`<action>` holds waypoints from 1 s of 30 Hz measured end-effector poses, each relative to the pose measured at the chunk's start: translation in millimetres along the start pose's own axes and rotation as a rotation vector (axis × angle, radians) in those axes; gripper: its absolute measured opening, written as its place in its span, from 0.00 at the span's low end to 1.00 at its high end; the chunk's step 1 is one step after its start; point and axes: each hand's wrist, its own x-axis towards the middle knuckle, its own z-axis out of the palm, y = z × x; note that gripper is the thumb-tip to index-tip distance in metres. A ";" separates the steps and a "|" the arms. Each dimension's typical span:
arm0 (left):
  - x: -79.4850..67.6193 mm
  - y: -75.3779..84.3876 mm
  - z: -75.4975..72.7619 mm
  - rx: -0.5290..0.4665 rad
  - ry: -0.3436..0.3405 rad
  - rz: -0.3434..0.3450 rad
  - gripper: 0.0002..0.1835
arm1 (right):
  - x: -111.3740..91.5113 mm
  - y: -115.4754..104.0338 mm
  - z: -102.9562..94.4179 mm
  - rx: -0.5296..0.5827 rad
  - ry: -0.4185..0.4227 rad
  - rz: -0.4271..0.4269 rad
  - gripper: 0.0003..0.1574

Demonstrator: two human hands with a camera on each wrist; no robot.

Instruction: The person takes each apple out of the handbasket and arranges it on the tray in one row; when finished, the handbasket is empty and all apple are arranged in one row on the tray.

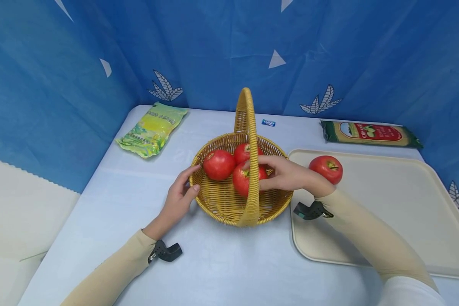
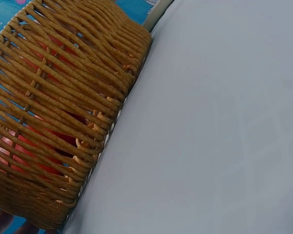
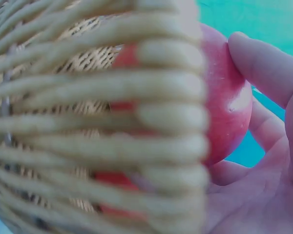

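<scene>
A round wicker basket [image 1: 214,214] with a tall arched handle [image 1: 253,170] stands at the middle of the table. Inside it lie a red apple [image 1: 219,165] on the left, another apple [image 1: 242,152] behind, and a front apple [image 1: 240,180], partly hidden by the handle. My right hand [image 1: 284,172] reaches over the basket's right rim and holds the front apple, thumb and fingers around it; the right wrist view shows this held apple [image 3: 227,105] beyond the blurred wicker. At the left rim, my left hand [image 1: 177,204] touches the basket with fingers and thumb spread apart.
One more apple [image 1: 326,169] sits on a beige tray [image 1: 390,204] at the right, behind my right wrist. Along the back lie a green-yellow packet [image 1: 153,129], a small blue wrapped item [image 1: 268,123] and a long green-and-tan package [image 1: 371,134]. Blue curtains hang behind the table.
</scene>
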 end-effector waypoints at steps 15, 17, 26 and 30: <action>0.3 -2.8 0.7 -0.013 0.004 0.008 0.29 | -35.5 -14.1 -24.3 0.055 0.085 0.139 0.31; 0.3 -2.8 0.8 -0.017 0.005 0.010 0.29 | -41.6 -15.8 -28.6 0.030 0.101 0.127 0.31; 0.4 -2.7 0.6 -0.012 0.005 0.012 0.29 | -76.7 -22.6 -47.7 -0.091 0.243 0.057 0.31; 0.5 -0.8 0.3 -0.009 0.002 0.005 0.29 | -95.7 -20.6 -56.0 -0.134 0.326 0.111 0.34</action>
